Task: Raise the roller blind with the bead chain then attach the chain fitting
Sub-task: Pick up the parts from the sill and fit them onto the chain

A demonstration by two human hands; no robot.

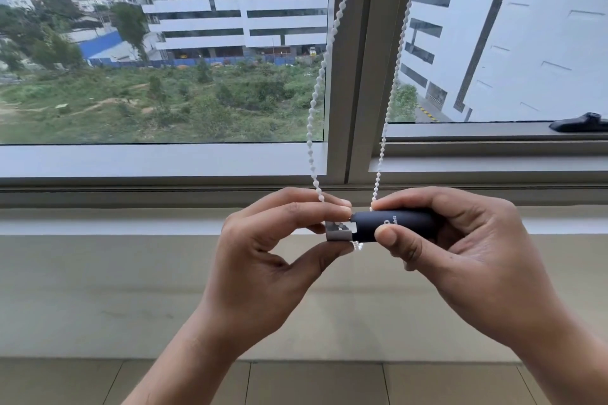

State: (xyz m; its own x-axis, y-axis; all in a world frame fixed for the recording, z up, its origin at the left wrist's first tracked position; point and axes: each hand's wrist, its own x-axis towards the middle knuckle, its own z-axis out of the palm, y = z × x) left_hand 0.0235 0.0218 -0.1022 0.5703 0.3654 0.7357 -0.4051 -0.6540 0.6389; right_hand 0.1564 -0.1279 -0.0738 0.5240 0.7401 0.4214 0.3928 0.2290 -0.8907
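Observation:
Two strands of a white bead chain hang down in front of the window frame and end between my hands. My right hand grips a dark, rounded chain fitting with small white lettering, held sideways. My left hand pinches a small grey metal piece at the fitting's left end, thumb below and fingers above. A short loop of beads shows under the joint. The roller blind itself is out of view.
A grey window mullion stands just behind the chain. A white sill runs across below the glass, above a beige wall and tiled floor. A black window handle lies on the right frame.

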